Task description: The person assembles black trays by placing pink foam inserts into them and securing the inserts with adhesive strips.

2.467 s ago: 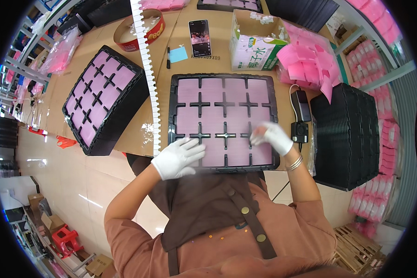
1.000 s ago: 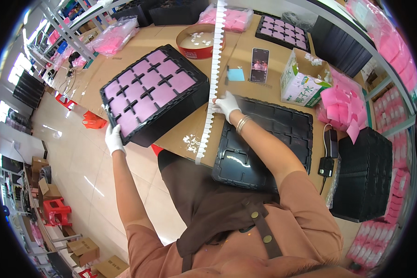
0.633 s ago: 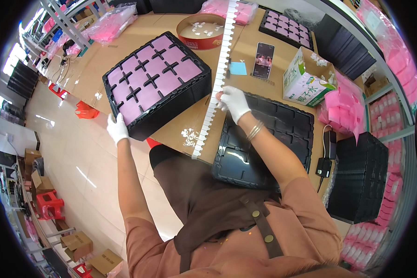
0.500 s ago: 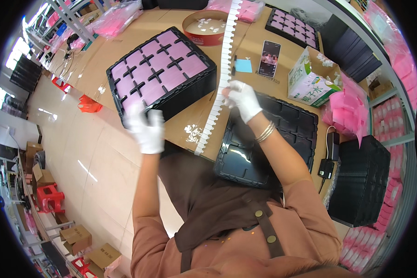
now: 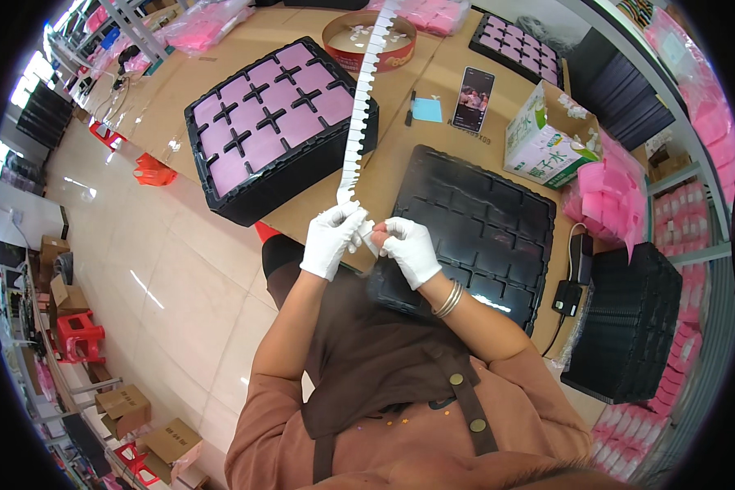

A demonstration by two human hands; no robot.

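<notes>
A long white strip with a row of notched tabs (image 5: 359, 106) runs from the far edge of the view down to my hands. My gloved left hand (image 5: 332, 238) pinches it near its lower end. Fingers of my gloved right hand (image 5: 408, 249) are closed on the end piece, beside the left fingertips; bare fingertips show through that glove. To the left of the strip stands a stack of black trays (image 5: 298, 184), its top compartments filled with pink pieces. Under and beyond my right hand lies an empty black compartment tray (image 5: 482, 220).
A red round tin (image 5: 347, 60) holds white scraps. Further right are a blue note pad (image 5: 426, 110), a phone (image 5: 474, 100), an open carton (image 5: 539, 151) and pink bags (image 5: 608, 200). Stacked black trays (image 5: 625, 327) stand at the right, near a black adapter (image 5: 566, 300).
My left hand has come from the pink-filled trays to the strip. My right hand has moved down and left, and the strip's lower part has shifted left. Both hands now meet at its end.
</notes>
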